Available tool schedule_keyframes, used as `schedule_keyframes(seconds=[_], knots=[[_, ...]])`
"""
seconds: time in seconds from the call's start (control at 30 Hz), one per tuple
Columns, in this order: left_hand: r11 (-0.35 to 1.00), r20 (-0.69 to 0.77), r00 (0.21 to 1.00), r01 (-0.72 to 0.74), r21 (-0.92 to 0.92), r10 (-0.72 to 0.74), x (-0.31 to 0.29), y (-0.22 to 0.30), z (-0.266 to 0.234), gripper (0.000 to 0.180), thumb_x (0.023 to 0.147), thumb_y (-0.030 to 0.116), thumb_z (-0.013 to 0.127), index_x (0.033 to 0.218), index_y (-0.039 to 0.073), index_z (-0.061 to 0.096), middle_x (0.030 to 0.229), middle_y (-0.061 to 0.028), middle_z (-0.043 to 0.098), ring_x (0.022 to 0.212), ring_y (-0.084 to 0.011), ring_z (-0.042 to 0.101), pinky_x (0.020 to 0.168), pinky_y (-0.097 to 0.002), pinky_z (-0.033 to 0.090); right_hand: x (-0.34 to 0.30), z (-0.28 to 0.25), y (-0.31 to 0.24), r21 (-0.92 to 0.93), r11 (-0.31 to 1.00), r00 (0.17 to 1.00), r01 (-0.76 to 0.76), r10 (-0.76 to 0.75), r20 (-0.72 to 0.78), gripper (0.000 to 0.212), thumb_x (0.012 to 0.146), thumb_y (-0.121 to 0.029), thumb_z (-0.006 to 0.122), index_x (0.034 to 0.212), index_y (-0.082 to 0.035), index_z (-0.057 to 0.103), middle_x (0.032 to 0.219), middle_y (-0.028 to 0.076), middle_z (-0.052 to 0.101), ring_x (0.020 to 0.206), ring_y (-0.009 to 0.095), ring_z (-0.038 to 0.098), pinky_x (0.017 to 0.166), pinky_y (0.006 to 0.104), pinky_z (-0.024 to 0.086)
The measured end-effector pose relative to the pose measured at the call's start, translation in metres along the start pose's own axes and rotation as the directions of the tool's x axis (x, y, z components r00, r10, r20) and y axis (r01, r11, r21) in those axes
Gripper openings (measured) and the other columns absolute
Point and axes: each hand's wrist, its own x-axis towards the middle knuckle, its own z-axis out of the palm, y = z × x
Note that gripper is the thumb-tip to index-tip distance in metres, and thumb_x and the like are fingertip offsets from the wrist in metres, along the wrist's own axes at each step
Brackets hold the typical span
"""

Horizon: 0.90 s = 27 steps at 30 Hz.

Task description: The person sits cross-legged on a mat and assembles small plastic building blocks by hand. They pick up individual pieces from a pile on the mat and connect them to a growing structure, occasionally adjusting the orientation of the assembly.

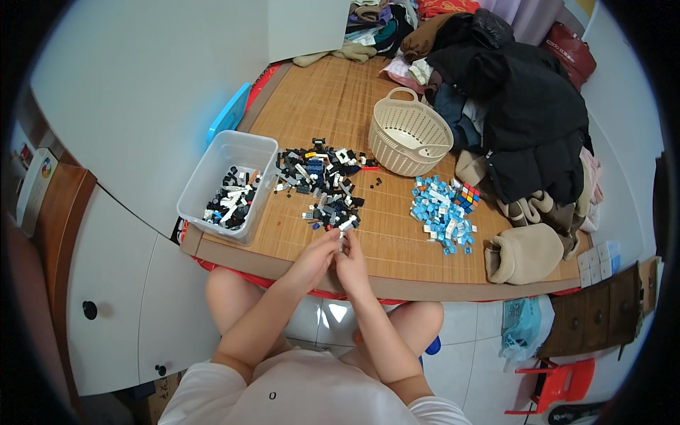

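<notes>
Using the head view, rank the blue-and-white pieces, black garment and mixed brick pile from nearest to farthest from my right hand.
1. Mixed brick pile, just beyond your right hand.
2. Blue-and-white pieces, farther right.
3. Black garment, far right.

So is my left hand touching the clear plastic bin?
Apart: the head view shows a strip of bare mat between your left hand and the clear plastic bin.

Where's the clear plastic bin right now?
In the head view, the clear plastic bin stands on the left side of the table, just left of the loose pile of mostly black-and-white bricks.
</notes>
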Motion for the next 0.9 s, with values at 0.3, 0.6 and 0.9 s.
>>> schedule_keyframes(seconds=[0.3,0.6,0.9], knots=[[0.999,-0.026,1.0,-0.012,-0.039,0.011,0.002,-0.001,0.005,0.046,0.085,0.005,0.048,0.127,-0.009,0.034,0.121,-0.0121,0.047,0.113,-0.0165,0.044,0.098,-0.0271,0.033,-0.013,0.007,-0.037,0.263,0.962,0.997,-0.079,0.082,0.0,0.056,0.081,0.007,0.038,0.135,0.002,0.023,0.124,0.015,0.044,0.111,0.021,0.046,0.091,0.0286,0.038],[1.0,-0.04,0.999,0.019,-0.019,-0.019,0.005,-0.002,0.004,0.049,0.085,0.006,0.047,0.129,-0.008,0.032,0.125,-0.0121,0.045,0.115,-0.0167,0.043,0.098,-0.0274,0.033,-0.012,0.001,-0.047,0.17,0.978,0.991,-0.123,0.112,0.074,0.056,0.082,0.004,0.042,0.135,0.003,0.023,0.126,0.016,0.043,0.113,0.022,0.045,0.094,0.0294,0.036],[0.997,-0.067,0.996,-0.064,-0.035,0.062,-0.006,-0.004,0.016,0.049,0.088,0.007,0.043,0.131,-0.008,0.026,0.13,-0.0153,0.04,0.121,-0.0193,0.038,0.101,-0.0298,0.031,-0.015,-0.001,-0.032,0.35,0.935,0.998,-0.056,0.057,0.007,0.054,0.082,0.004,0.041,0.134,0.003,0.026,0.127,0.015,0.042,0.116,0.021,0.042,0.097,0.0291,0.033]])
